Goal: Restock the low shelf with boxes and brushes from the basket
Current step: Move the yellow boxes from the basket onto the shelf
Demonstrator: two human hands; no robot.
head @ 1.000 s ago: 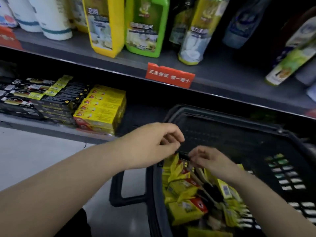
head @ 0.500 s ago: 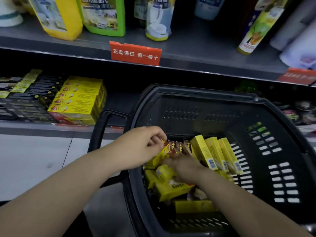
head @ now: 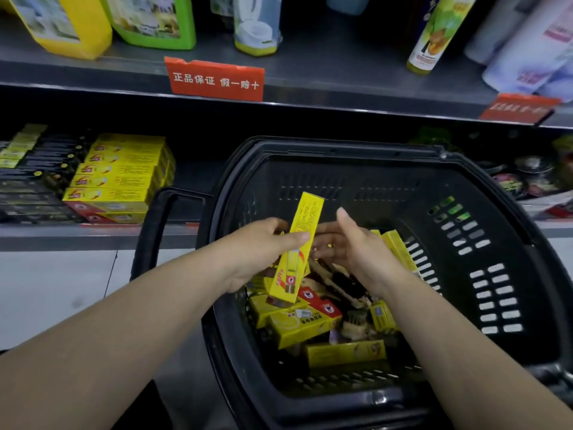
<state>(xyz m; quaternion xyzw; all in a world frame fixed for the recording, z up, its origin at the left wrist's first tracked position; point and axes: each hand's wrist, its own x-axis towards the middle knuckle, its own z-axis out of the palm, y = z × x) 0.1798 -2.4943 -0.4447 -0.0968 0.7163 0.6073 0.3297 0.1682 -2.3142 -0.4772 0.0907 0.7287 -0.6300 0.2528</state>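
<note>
On the low shelf (head: 93, 234) at the far left, dark flat packs (head: 34, 184) are lying in rows, and just beside them a stack of yellow boxes (head: 121, 178) is sitting in a neat block, well apart from the hands. Above it, on the upper shelf (head: 310, 76), a yellow jug (head: 62, 23) and a green jug (head: 155, 20) are standing, with a red label (head: 215, 78) hanging from the edge below them. Moving right, the left hand (head: 257, 252) is reaching over the near rim of the black basket (head: 465, 274), its fingers curled round a long yellow box (head: 296, 249) with the thumb pressing across its front; the box is standing nearly upright, tilted slightly right, its upper end rising clear above the hand. Just beside it, the right hand (head: 350, 246) is hovering with fingers spread loosely open and the thumb pointing up; the fingertips are lying behind the held box, so I cannot tell whether they are touching it. Beneath both hands, more yellow boxes (head: 310, 324) are lying jumbled in the basket, with brushes (head: 344, 287) showing among them. At the far right, a second red label (head: 517, 108) is hanging from the upper shelf.
</note>
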